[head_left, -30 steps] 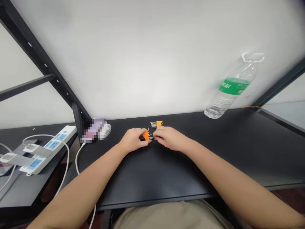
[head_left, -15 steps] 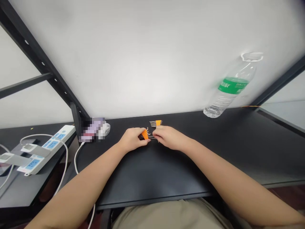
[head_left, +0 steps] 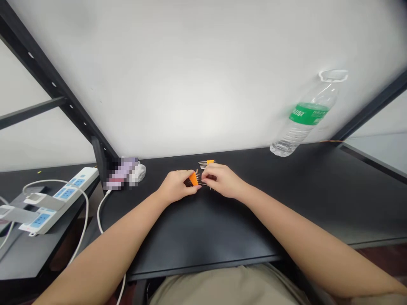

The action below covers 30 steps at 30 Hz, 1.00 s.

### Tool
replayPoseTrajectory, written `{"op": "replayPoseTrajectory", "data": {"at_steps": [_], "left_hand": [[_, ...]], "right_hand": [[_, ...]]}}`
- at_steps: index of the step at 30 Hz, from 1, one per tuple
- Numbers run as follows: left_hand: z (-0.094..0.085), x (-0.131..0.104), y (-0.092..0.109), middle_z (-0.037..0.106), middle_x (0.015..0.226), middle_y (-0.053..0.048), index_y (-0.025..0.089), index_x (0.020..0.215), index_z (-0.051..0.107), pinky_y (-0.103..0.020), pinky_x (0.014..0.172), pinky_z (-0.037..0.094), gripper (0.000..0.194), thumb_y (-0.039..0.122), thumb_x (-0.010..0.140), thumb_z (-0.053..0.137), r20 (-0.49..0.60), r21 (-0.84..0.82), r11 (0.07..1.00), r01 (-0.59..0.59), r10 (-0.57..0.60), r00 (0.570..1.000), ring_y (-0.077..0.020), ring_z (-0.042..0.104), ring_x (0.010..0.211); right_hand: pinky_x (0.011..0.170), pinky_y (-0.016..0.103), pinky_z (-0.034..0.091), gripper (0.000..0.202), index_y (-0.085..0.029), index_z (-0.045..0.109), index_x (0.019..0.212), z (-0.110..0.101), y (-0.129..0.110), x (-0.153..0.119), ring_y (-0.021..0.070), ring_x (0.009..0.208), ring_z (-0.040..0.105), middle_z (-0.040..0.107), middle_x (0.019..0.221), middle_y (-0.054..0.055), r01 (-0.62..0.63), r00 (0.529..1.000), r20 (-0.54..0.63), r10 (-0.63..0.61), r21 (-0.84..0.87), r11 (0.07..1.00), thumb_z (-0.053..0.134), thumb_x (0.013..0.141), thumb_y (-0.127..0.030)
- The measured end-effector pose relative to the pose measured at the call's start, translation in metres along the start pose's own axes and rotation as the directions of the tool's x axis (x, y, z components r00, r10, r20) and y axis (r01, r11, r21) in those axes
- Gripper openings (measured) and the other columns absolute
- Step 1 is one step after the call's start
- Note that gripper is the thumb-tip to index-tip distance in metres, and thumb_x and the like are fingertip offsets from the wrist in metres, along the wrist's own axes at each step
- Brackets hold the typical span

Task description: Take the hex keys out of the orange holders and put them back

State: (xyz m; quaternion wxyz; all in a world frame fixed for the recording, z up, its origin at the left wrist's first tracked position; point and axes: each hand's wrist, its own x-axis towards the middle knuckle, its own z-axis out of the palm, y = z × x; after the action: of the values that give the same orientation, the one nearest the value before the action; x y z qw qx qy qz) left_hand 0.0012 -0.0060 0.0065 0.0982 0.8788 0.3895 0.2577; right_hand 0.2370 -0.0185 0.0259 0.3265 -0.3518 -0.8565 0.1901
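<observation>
An orange hex key holder (head_left: pixel 193 179) with several metal keys sticking out is pinched between the thumb and fingers of my left hand (head_left: pixel 174 186). Just to its right, my right hand (head_left: pixel 225 181) has its thumb and fingertips closed on a thin metal hex key (head_left: pixel 204 184) that reaches toward the holder. My fingers cover part of this key, so I cannot tell how far it sits in the slot. Behind my right hand lies a second orange holder (head_left: pixel 210 162) with a row of hex keys, partly hidden by the knuckles.
On the black table (head_left: pixel 203 228), a clear bottle with a green label (head_left: pixel 308 113) stands by the wall at right. A blurred purple packet (head_left: pixel 122 173) and a white bundle (head_left: pixel 137 173) lie at left. A power strip (head_left: pixel 68 195) with plugs and cables is further left.
My right hand has shifted slightly left, closer to the holder in my left hand. The left hand keeps its grip, and the view has turned slightly.
</observation>
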Motion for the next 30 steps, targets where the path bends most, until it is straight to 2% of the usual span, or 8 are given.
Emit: {"op": "replayPoseTrajectory", "data": {"at_steps": [4,8,12,15,20,22,27,30], "left_hand": [[0.000,-0.001,-0.005,0.068,0.084,0.000,0.021,0.099,0.068,-0.026,0.071,0.046,0.029,0.047,0.086,0.072,-0.047,-0.010,1.000,0.028,-0.029,0.998,-0.0147,0.060,0.072],[0.000,0.000,-0.007,0.069,0.082,0.001,0.022,0.094,0.069,-0.026,0.069,0.047,0.025,0.044,0.084,0.073,-0.045,-0.007,0.999,0.050,-0.051,0.998,-0.0144,0.060,0.070],[-0.001,0.000,-0.006,0.069,0.081,0.001,0.022,0.093,0.070,-0.025,0.067,0.047,0.024,0.043,0.084,0.073,-0.055,-0.022,0.999,0.050,-0.051,0.997,-0.0140,0.061,0.069],[-0.002,0.000,-0.005,0.070,0.081,0.000,0.022,0.092,0.071,-0.025,0.068,0.047,0.023,0.043,0.083,0.073,-0.071,-0.041,0.999,0.034,-0.037,0.997,-0.0146,0.062,0.070],[-0.002,0.000,-0.004,0.071,0.081,0.000,0.023,0.093,0.072,-0.026,0.069,0.048,0.023,0.043,0.083,0.074,-0.078,-0.046,0.999,0.028,-0.032,0.996,-0.0154,0.064,0.070],[-0.002,0.000,-0.005,0.071,0.082,0.000,0.023,0.095,0.072,-0.026,0.070,0.049,0.023,0.044,0.084,0.073,-0.073,-0.042,0.999,0.025,-0.028,0.997,-0.0155,0.064,0.071],[0.000,0.001,-0.008,0.072,0.084,0.000,0.023,0.103,0.072,-0.027,0.071,0.050,0.029,0.045,0.085,0.073,-0.065,-0.020,0.999,0.025,-0.026,0.998,-0.0160,0.064,0.072],[0.002,0.000,-0.011,0.073,0.090,-0.001,0.023,0.111,0.071,-0.028,0.074,0.051,0.034,0.045,0.084,0.074,-0.072,-0.008,1.000,0.019,-0.019,0.997,-0.0172,0.066,0.077]], "right_hand": [[0.074,0.030,0.045,0.015,-0.021,0.067,0.082,-0.006,0.014,-0.001,0.0181,0.083,0.060,0.067,0.084,0.003,-0.057,0.991,0.110,0.073,-0.141,0.988,0.060,0.092,-0.013],[0.074,0.029,0.044,0.013,-0.021,0.070,0.082,-0.011,0.028,-0.003,0.0193,0.085,0.062,0.068,0.088,0.004,-0.137,0.957,0.216,0.194,-0.254,0.957,0.062,0.089,-0.014],[0.068,0.027,0.043,0.009,-0.022,0.071,0.087,-0.013,0.031,-0.004,0.0186,0.084,0.062,0.068,0.096,0.005,-0.168,0.925,0.287,0.250,-0.281,0.945,0.063,0.088,-0.018],[0.064,0.026,0.041,0.007,-0.021,0.069,0.084,-0.011,0.028,-0.003,0.0178,0.081,0.061,0.067,0.097,0.006,-0.175,0.905,0.320,0.281,-0.322,0.930,0.064,0.086,-0.017],[0.059,0.027,0.037,0.006,-0.019,0.064,0.078,-0.013,0.025,-0.005,0.0163,0.071,0.058,0.066,0.094,0.006,-0.234,0.867,0.304,0.394,-0.448,0.863,0.063,0.083,-0.015],[0.059,0.027,0.037,0.006,-0.019,0.064,0.079,-0.013,0.024,-0.005,0.0164,0.071,0.058,0.066,0.094,0.007,-0.241,0.869,0.294,0.397,-0.450,0.860,0.063,0.083,-0.015],[0.073,0.028,0.043,0.006,-0.020,0.068,0.088,-0.007,0.019,-0.002,0.0188,0.086,0.062,0.067,0.098,0.007,-0.187,0.929,0.235,0.284,-0.363,0.913,0.063,0.089,-0.022],[0.074,0.028,0.042,0.007,-0.020,0.068,0.085,0.001,0.011,-0.001,0.0189,0.086,0.063,0.067,0.094,0.006,-0.151,0.927,0.267,0.262,-0.374,0.915,0.062,0.089,-0.022]]}}
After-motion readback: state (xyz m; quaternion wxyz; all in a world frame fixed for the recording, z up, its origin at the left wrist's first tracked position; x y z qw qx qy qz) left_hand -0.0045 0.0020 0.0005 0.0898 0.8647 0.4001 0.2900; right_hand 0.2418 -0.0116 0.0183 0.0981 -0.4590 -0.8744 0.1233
